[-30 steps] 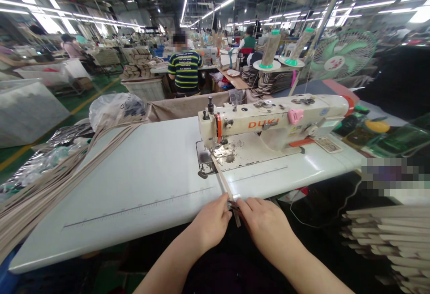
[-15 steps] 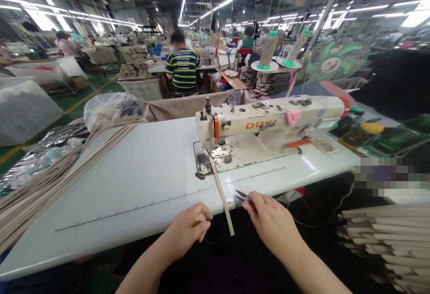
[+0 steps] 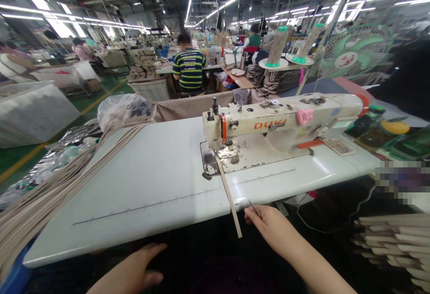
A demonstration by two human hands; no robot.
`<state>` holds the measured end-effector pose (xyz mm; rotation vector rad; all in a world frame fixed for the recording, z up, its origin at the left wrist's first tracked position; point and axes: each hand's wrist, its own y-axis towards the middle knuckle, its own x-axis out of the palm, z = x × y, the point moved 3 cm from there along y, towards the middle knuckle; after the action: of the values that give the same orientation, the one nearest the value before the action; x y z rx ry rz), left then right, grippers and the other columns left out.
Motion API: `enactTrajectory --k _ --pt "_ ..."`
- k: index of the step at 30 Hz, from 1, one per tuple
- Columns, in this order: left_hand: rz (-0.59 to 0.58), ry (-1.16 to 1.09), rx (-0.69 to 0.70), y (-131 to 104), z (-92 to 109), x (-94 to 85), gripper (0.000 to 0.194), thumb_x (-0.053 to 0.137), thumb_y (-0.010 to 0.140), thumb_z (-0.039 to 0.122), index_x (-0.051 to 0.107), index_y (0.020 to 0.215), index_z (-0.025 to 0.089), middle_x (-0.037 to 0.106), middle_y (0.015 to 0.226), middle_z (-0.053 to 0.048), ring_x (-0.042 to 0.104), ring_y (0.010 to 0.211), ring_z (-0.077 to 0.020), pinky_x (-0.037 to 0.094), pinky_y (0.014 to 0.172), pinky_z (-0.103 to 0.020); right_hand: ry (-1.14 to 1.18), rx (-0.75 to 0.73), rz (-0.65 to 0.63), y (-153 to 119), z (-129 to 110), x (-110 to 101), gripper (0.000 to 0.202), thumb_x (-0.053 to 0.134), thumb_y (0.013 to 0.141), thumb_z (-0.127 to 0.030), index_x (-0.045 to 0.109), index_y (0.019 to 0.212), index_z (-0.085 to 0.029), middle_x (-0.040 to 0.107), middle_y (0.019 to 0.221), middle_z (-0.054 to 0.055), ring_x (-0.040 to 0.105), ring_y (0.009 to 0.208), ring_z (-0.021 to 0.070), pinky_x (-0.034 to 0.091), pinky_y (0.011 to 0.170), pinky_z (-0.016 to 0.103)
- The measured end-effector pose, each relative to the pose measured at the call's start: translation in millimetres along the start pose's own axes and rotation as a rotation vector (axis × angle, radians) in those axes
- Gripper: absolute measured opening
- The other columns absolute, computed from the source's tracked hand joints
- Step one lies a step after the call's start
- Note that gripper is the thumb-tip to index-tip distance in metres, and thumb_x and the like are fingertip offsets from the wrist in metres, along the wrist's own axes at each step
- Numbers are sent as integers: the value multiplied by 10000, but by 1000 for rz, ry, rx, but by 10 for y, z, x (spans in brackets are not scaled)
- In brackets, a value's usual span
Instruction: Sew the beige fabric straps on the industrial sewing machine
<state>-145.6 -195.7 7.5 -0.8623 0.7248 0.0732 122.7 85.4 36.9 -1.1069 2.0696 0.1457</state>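
A narrow beige fabric strip [image 3: 229,195] runs from under the presser foot of the sewing machine [image 3: 268,124] and hangs over the front edge of the white table [image 3: 148,168]. My right hand [image 3: 268,223] is closed around a pair of small thread snips [image 3: 254,209], just right of the strip's loose end. Only their dark pointed tip shows past my fingers. Below the table edge, well left of the strip, my left hand [image 3: 139,265] is open, thumb and fingers apart, with nothing seen in it.
Many long beige strips [image 3: 77,168] drape over the table's left end. A bundle of strips [image 3: 396,245] lies at lower right. Thread cones [image 3: 278,50] and a green fan [image 3: 358,52] stand behind the machine. A person in a striped shirt [image 3: 188,70] sits farther off.
My left hand has moved left and down, away from the strip, and its fingers have opened. The snips in my right hand have turned more upright. The view has shifted slightly left.
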Motion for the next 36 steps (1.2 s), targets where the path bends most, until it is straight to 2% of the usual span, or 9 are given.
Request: enactTrajectory --k 2,4,7,11,14,17,22,30,36 --pt "-121 -28 130 -40 363 -29 646 707 792 345 586 1427 320 549 1523 -25 491 1421 -282 313 1237 -453 180 34 -164 26 20 151 376 471 966 -450 654 730 -221 650 692 19 584 666 186 396 651 304" --pt "-147 -121 354 -11 747 -71 516 654 876 362 614 1390 344 630 1433 -9 591 1306 -232 423 1166 -387 365 38 -222 42 39 285 392 534 920 -530 641 717 -212 579 658 -4 516 638 162 371 630 292" --pt "96 -182 630 204 1173 -143 290 567 956 329 710 1204 286 698 1287 -30 636 1203 -197 481 1105 -350 625 83 -166 34 71 395 493 684 783 -679 617 698 -198 522 639 -23 455 637 140 355 633 283" --pt "505 -68 725 666 1483 -168 399 497 961 189 586 1349 216 560 1463 -97 512 1372 -219 386 1213 -440 827 172 -131 -68 58 372 494 798 715 -655 632 748 -191 454 583 -61 323 540 87 234 531 258" --pt "577 55 806 972 1715 -169 550 563 948 207 431 1481 170 456 1552 -142 428 1452 -241 363 1238 -459 903 157 -161 -145 4 306 438 830 721 -579 678 791 -174 492 599 -54 277 519 66 165 510 258" --pt "649 248 817 1198 1925 -209 547 637 921 236 467 1435 161 490 1515 -147 483 1405 -260 423 1200 -454 956 161 -162 -159 -21 282 389 840 714 -499 727 873 -162 495 608 -55 257 513 57 132 509 261" --pt "812 558 802 1418 2082 -275 271 529 953 120 623 1206 151 629 1307 -139 612 1227 -256 514 1096 -453 1070 168 -128 -34 -44 334 367 839 691 -402 740 946 -157 383 601 -86 233 514 49 101 513 260" --pt "867 622 805 1486 1981 -212 359 494 934 46 598 1271 112 631 1299 -135 591 1246 -267 512 1091 -412 1180 214 -94 200 -169 408 512 891 661 -530 727 945 -137 352 546 -103 217 484 42 67 494 260" --pt "918 618 805 1487 1948 -164 368 494 941 55 577 1296 111 619 1313 -137 584 1249 -259 521 1066 -387 1114 224 -166 116 -149 433 474 913 612 -542 675 730 -150 380 532 -84 263 494 44 91 487 249"
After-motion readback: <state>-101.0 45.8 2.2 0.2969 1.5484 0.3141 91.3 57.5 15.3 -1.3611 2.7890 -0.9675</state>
